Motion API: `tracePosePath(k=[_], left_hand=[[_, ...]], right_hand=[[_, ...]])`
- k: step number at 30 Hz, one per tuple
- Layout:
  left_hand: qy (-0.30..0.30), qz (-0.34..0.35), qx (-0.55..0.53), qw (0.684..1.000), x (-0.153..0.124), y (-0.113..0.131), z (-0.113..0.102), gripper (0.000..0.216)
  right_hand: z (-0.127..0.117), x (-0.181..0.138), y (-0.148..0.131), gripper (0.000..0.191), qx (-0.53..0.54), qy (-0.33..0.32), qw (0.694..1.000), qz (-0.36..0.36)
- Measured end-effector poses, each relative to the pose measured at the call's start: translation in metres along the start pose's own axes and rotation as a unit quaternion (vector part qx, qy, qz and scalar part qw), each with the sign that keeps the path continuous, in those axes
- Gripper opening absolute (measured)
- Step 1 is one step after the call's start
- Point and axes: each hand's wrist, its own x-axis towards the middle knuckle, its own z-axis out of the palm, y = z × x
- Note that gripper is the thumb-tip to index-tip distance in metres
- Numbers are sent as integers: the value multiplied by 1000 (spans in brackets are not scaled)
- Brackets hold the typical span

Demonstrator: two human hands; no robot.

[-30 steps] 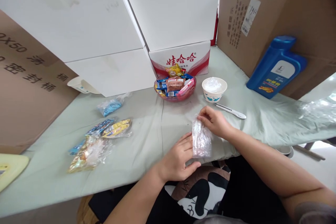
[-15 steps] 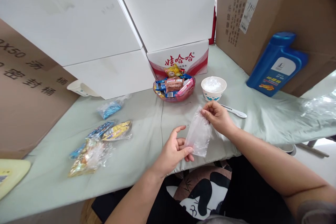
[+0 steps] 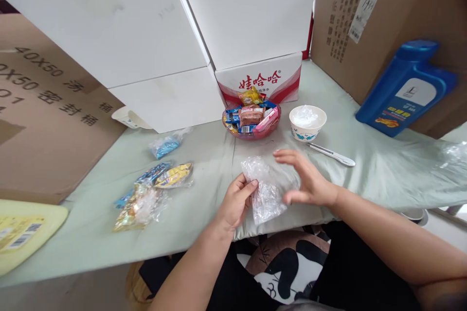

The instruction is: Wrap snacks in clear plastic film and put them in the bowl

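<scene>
My left hand [image 3: 237, 200] pinches the left edge of a clear plastic bag [image 3: 268, 194], thumb on top, near the front of the cloth-covered table. The bag looks crinkled and flat, with nothing visible inside. To its right, my right hand [image 3: 308, 182] has its fingers and thumb spread apart. Its fingertips are close to the bag's right side; whether they touch it I cannot tell. Beyond the hands stand a paper bowl [image 3: 307, 131] holding clear plastic and a pink glass bowl [image 3: 255, 135] heaped with wrapped snacks. A white utility knife [image 3: 333, 155] lies right of the hands.
Bagged snacks [image 3: 173, 176] and a blue packet in clear plastic [image 3: 166, 146] lie on the left. A blue bottle [image 3: 404, 92] stands at right before a cardboard box [image 3: 343, 14]. White boxes [image 3: 248, 14] line the back. A yellow container [image 3: 36, 233] is at far left.
My right hand has let go of the bag's top corner and opened. My left hand has moved its grip up the bag's left edge. The whole view has shifted slightly.
</scene>
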Motion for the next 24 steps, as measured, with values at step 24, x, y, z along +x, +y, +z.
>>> tracePosePath(k=[24], left_hand=[[-59, 32, 31, 997, -3, -16, 0, 29]], right_hand=[[29, 1, -23, 11, -87, 2, 988, 130]])
